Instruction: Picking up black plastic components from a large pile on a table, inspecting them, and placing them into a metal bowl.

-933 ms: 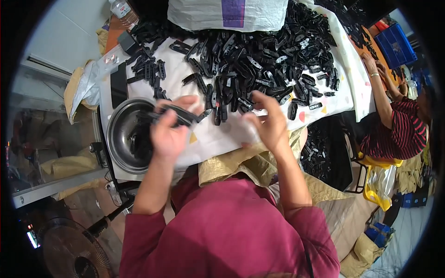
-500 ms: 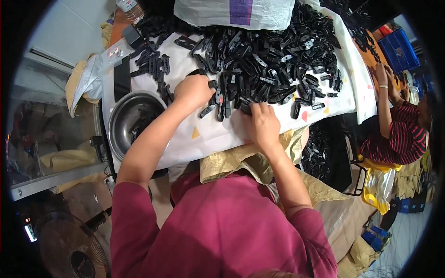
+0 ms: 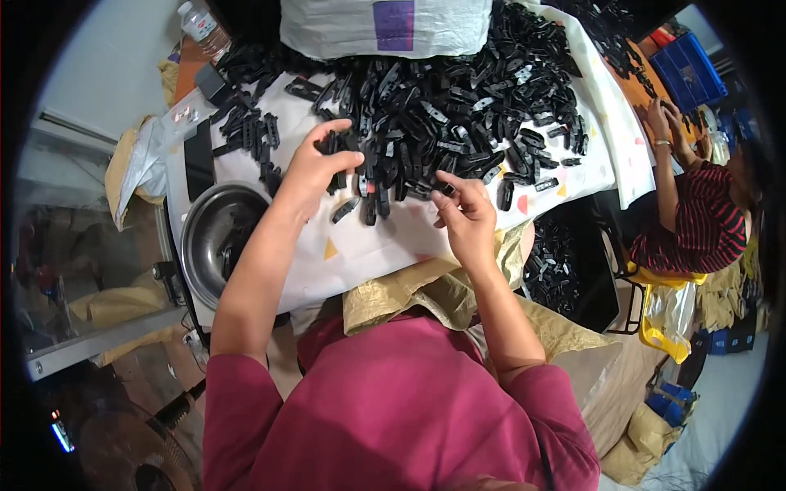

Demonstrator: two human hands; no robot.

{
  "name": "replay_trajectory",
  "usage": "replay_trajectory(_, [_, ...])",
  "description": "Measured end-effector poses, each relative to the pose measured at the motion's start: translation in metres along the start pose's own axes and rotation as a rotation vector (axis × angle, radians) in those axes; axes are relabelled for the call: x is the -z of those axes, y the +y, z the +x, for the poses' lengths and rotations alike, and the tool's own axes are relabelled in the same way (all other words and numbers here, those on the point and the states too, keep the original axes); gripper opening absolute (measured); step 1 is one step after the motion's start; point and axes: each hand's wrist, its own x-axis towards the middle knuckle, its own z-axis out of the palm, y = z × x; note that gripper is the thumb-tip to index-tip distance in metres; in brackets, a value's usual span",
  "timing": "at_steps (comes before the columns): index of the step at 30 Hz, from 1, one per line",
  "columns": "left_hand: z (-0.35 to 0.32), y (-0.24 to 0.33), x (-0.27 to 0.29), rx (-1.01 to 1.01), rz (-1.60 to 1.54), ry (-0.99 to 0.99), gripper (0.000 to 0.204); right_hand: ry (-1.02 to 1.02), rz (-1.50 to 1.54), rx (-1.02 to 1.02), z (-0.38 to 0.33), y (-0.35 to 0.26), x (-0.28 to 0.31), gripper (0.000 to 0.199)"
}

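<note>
White-clothed table (image 3: 385,245), both hands (image 3: 315,168) among black plastic parts (image 3: 458,106).

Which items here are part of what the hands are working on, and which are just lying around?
In use:
- left hand, closed on a few black plastic parts
- right hand, fingertips at the heap's edge
- heap of black plastic parts
- steel bowl beside the left forearm

Lying about:
- water bottle
- white sack
- blue crate
- fan
</note>
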Motion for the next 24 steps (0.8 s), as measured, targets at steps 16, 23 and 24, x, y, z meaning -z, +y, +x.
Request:
replay_trajectory(16, [-0.04, 0.021, -0.069, -0.216, -0.373, -0.378, 0.045, 0.059, -0.155, 0.734, 0.007, -0.062, 0.013, 0.02])
replay_trajectory(23, [-0.043, 0.017, -0.066, -0.443, -0.314, -0.418, 0.044, 0.077, 0.008, 0.486, -0.012, -0.068, 0.01, 0.021])
replay_trajectory(24, [-0.038, 0.013, -0.062, -0.565, -0.244, -0.436, 0.045, 0.074, 0.024, 0.504, -0.013, -0.069, 0.01, 0.024])
